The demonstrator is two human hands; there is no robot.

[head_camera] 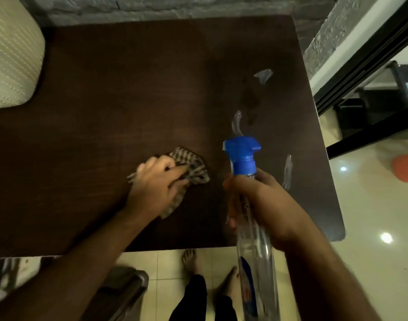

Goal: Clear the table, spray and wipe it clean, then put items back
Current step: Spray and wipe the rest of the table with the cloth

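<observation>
A dark brown wooden table (105, 89) fills most of the view. My left hand (156, 184) grips a crumpled striped cloth (193, 167) and holds it against the tabletop near the front middle. My right hand (263, 205) is wrapped around the neck of a clear spray bottle (256, 246) with a blue trigger head (242, 154), held above the table's front right part with the nozzle pointing toward the right side. Wet glossy patches (251, 100) show on the right half of the tabletop.
A cream cushioned seat (13, 54) stands at the table's left rear. A stone wall (175, 8) runs behind the table. A dark chair back (122, 290) is below the front edge, beside my bare feet (191, 260) on a tiled floor. A dark-framed glass door (372, 72) is at right.
</observation>
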